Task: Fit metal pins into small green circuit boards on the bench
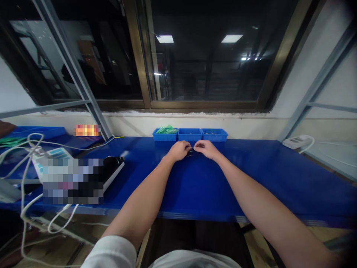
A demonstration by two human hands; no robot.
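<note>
Both my arms reach forward over a blue table point(195, 182). My left hand point(179, 150) and my right hand point(205, 149) meet just in front of three small blue bins. Their fingers are curled in a pinch around a small dark part point(191, 151) held between them, too small to name. The left bin point(165, 134) holds green material, the middle bin point(190, 134) and the right bin point(214, 134) hold small dark pieces.
A black and white device point(113, 167) with white cables point(28, 175) lies at the left of the table. A white power strip point(297, 141) sits at the far right. A dark window runs behind the bins. Grey metal struts rise at both sides.
</note>
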